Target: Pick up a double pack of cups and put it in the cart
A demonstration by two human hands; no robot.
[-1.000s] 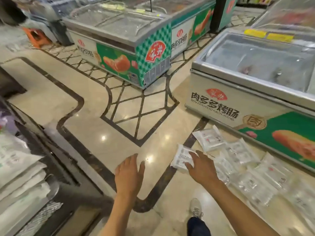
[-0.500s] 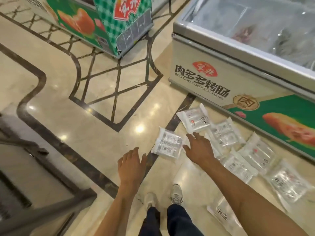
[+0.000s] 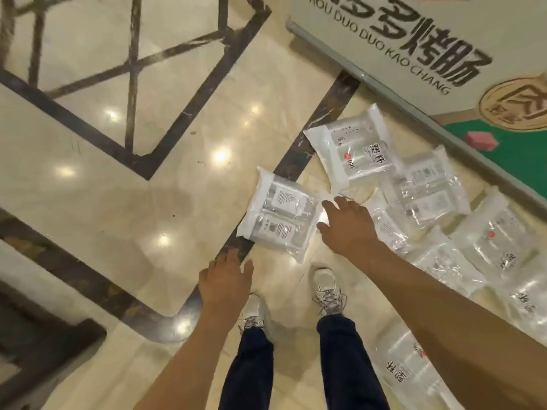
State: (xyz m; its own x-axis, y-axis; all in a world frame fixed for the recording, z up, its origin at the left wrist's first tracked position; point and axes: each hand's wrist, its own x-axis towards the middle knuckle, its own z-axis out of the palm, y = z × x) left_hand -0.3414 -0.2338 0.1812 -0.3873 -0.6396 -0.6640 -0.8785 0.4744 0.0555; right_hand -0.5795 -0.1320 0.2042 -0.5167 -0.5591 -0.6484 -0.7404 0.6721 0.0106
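Note:
Several clear plastic packs of cups lie on the polished floor beside a chest freezer. My right hand [image 3: 347, 224] reaches down with fingers spread, hovering between the nearest pack [image 3: 281, 216] and a pack partly under my wrist [image 3: 384, 229]; it holds nothing. Another pack [image 3: 355, 152] lies just beyond it. My left hand [image 3: 223, 281] hangs open lower down, near the bottom corner of the nearest pack, holding nothing.
The freezer's printed front [image 3: 429, 54] runs along the upper right. More packs [image 3: 497, 244] trail to the right along its base, one [image 3: 405, 368] by my right leg. My shoes [image 3: 327, 291] stand below the hands. A dark frame [image 3: 44, 344] sits at the lower left.
The view has tilted down and drawn closer to the floor. Both hands have lowered toward the packs, the right staying over the gap beside the nearest pack.

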